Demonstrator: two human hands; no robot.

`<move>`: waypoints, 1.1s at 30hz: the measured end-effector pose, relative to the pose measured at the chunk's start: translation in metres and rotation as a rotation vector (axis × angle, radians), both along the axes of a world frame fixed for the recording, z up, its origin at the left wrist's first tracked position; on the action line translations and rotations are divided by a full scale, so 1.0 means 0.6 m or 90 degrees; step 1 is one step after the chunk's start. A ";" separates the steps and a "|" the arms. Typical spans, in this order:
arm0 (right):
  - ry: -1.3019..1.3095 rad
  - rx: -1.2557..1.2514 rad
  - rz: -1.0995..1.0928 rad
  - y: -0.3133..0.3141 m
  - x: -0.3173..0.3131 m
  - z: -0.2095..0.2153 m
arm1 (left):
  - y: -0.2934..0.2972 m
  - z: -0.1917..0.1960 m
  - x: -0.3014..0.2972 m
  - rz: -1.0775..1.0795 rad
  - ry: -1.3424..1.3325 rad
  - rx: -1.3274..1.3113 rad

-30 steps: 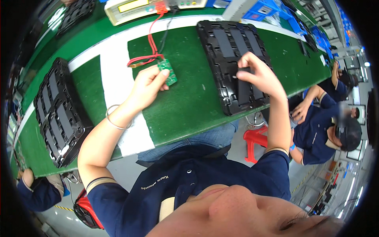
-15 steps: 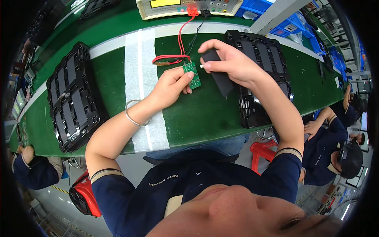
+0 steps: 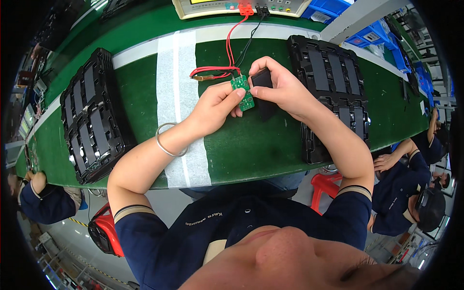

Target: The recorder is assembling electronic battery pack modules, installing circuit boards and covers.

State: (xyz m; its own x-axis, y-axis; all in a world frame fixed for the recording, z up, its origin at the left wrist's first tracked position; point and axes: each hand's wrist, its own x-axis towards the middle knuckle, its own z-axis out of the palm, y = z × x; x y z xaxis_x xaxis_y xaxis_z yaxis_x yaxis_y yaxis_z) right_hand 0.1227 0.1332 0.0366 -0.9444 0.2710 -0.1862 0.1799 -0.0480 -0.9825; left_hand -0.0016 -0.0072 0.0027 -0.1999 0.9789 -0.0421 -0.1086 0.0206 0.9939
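My left hand (image 3: pixel 217 105) is closed on a small green circuit board (image 3: pixel 247 102), with the thumb lying across its face. Red wires (image 3: pixel 229 46) and black wires (image 3: pixel 247 46) run from the board's far end toward a bench meter (image 3: pixel 227 9). In my right hand (image 3: pixel 286 92) is a flat, black rectangular piece (image 3: pixel 262 79), tilted beneath the fingers. The right thumb and fingertips meet the board's right edge. Whatever small part is pinched there is hidden by the fingertips.
Black trays with grey strips stand on the green bench: a left tray (image 3: pixel 89 111) and a right tray (image 3: pixel 333 82). A pale strip (image 3: pixel 180 106) crosses the bench. Blue bins (image 3: pixel 369 36) sit far right, behind a post (image 3: pixel 360 19). A co-worker (image 3: pixel 401 186) sits at right, another (image 3: pixel 46 195) at left.
My right hand has come in to the circuit board; the white connector tip that showed at its fingers is now covered. The view has shifted slightly.
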 end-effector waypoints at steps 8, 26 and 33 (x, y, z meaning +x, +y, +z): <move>0.029 0.019 -0.021 -0.002 0.000 -0.008 | 0.001 0.003 0.002 -0.001 0.023 -0.001; -0.034 0.036 0.004 -0.003 -0.001 0.000 | 0.001 -0.006 0.000 -0.020 0.057 0.015; -0.028 0.064 -0.007 -0.008 -0.002 -0.004 | 0.001 -0.004 0.000 -0.024 0.060 0.011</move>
State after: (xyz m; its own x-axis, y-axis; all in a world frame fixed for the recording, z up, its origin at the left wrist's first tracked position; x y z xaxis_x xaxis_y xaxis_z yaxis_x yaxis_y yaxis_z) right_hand 0.1215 0.1285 0.0344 -0.9328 0.3006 -0.1990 0.2235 0.0489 -0.9735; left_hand -0.0015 -0.0064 0.0006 -0.1646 0.9863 -0.0078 -0.0147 0.0054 0.9999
